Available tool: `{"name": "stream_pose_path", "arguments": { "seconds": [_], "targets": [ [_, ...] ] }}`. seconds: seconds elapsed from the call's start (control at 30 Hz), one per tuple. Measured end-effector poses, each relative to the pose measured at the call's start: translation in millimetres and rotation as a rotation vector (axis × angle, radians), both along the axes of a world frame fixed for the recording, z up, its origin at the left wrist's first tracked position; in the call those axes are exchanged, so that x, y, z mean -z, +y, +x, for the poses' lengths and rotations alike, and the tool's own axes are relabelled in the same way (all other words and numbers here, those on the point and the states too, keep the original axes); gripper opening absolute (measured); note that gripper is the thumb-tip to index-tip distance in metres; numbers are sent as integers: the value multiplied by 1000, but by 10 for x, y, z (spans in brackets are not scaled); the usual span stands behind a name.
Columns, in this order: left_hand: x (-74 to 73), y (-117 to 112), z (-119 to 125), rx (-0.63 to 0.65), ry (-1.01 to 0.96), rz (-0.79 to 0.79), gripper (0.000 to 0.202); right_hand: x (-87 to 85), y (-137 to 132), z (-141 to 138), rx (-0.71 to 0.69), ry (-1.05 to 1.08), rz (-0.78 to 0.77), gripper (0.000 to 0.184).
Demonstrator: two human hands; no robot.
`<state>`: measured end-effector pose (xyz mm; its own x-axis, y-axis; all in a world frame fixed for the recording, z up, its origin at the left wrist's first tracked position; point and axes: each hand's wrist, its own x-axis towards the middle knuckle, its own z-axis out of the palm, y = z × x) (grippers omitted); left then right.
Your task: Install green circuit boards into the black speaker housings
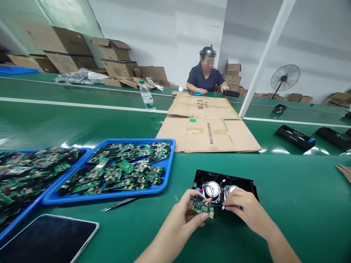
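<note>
A small green circuit board point(203, 208) is pinched between the thumb and fingers of the left hand point(184, 212), held at the near edge of a black speaker housing point(248, 186) that lies open on the green counter point(296, 204), close to the counter's near edge. Red and white wires point(208, 190) run from the board up to two round silver speaker drivers point(212, 190) seated inside the housing. The right hand point(244, 208) rests on the housing's near rim, its fingers pressed together on a small white connector point(223, 208). Left of the housing lie metal tweezers point(119, 204), and behind them a blue tray point(164, 182) heaped with green boards, with a second blue tray point(24, 215) touching it at the left edge. A dark tablet point(46, 239) lies in the near left corner. Flattened cardboard point(208, 128) and a water bottle point(147, 95) sit further back, where another person point(205, 78) sits at the far edge. Someone else's fingertips point(344, 171) show at the right edge.
</note>
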<state>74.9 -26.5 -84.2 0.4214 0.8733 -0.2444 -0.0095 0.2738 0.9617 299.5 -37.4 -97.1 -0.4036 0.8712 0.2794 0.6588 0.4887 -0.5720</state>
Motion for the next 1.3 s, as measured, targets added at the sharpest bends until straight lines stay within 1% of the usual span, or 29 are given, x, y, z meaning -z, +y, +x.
{"name": "stream_pose_path", "arguments": {
  "seconds": [0.13, 0.23, 0.33, 0.4, 0.5, 0.67, 0.8, 0.93, 1.0, 1.17, 1.3],
  "targets": [
    [126, 52, 278, -142, 118, 158, 23, 72, 30, -79, 131, 57, 109, 15],
    [214, 86, 377, -218, 181, 235, 20, 162, 35, -133, 185, 72, 163, 19],
    [267, 83, 398, -263, 199, 258, 21, 237, 30, -194, 215, 66, 210, 22],
    [281, 70, 392, -283, 225, 279, 23, 259, 23, -227, 235, 50, 240, 23],
    [290, 47, 383, -291, 258, 309, 23, 261, 16, -261, 252, -1, 290, 23],
    [321, 17, 393, -337, 232, 320, 22, 258, 10, -314, 256, -100, 425, 27],
    [341, 17, 407, -316, 264, 375, 23, 262, -4, -354, 267, -119, 449, 30],
    [346, 24, 410, -230, 426, 488, 21, 260, -13, -364, 273, -114, 455, 32],
    [350, 23, 406, -192, 477, 535, 22, 256, -11, -362, 271, -121, 453, 32],
    [350, 29, 388, -171, 463, 557, 22, 248, 5, -352, 204, -141, 456, 33],
    [336, 51, 357, -154, 431, 570, 21, 287, 13, -327, 194, -52, 395, 28]
  ]
}}
